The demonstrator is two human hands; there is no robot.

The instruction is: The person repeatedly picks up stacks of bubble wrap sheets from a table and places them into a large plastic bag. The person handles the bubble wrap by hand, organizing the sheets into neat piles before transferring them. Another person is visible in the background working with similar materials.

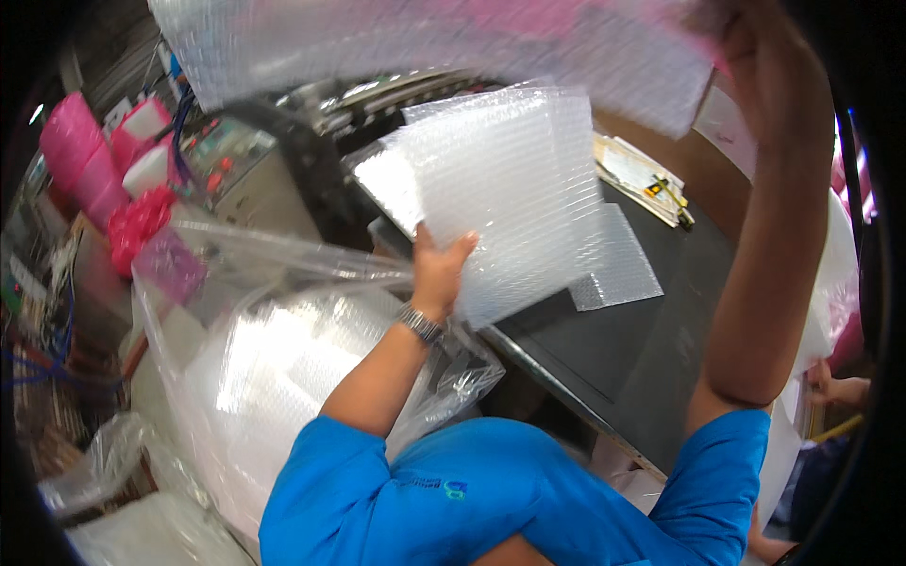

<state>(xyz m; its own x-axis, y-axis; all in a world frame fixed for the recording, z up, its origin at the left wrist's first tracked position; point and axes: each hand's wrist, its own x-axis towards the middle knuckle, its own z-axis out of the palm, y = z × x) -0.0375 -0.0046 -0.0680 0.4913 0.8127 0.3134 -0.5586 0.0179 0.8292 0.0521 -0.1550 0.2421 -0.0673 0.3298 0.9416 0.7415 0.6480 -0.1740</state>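
My left hand [437, 274] grips the near left edge of a stack of clear bubble-wrap sheets [514, 189]. Its thumb lies on top, while some fingers are hidden. High at the upper right, my right hand [750, 57] is closed on the corner of a large bubble-wrap sheet [377, 47], blurred and stretching across the top of the view. A smaller bubble-wrap piece [618, 264] lies on the dark tabletop [566, 349], partly under the stack. Left of my left forearm, a big clear plastic bag [189, 330] holds more bubble-wrap pieces [283, 358].
Papers [628, 170] with a yellow-and-black cutter [665, 193] lie on the table's far right. Pink rolls [80, 156] and a red plastic bag [137, 226] are at the left near machinery [250, 174]. Another person's hand [835, 389] shows at the right edge.
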